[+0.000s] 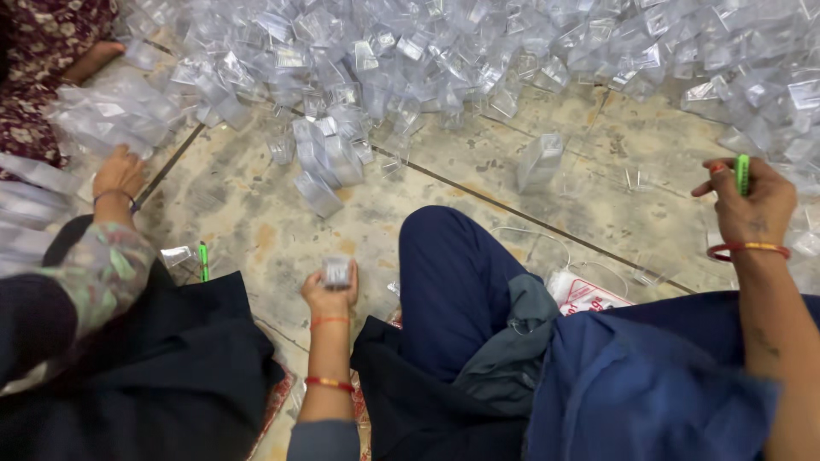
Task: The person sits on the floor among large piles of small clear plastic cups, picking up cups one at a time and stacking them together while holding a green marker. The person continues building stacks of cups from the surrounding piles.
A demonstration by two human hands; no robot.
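Note:
My left hand point(330, 294) is raised over the tiled floor and grips a small clear plastic box point(336, 271) between fingers and thumb. My right hand point(753, 207) is out to the right, closed around a green pen point(741, 173) that points up. Both wrists carry red bangles. My knee in dark blue trousers point(453, 273) lies between the two hands. A huge heap of clear plastic boxes point(478, 51) covers the floor ahead. My right hand is at the heap's near edge.
A co-worker's hand point(120, 173) at the left rests by a clear bundle point(107, 115). A second green pen point(203, 260) lies on the floor. A single clear box point(540, 160) stands upright. A white packet point(588, 296) lies by my knee. Another person's patterned clothing point(43, 68) is at top left.

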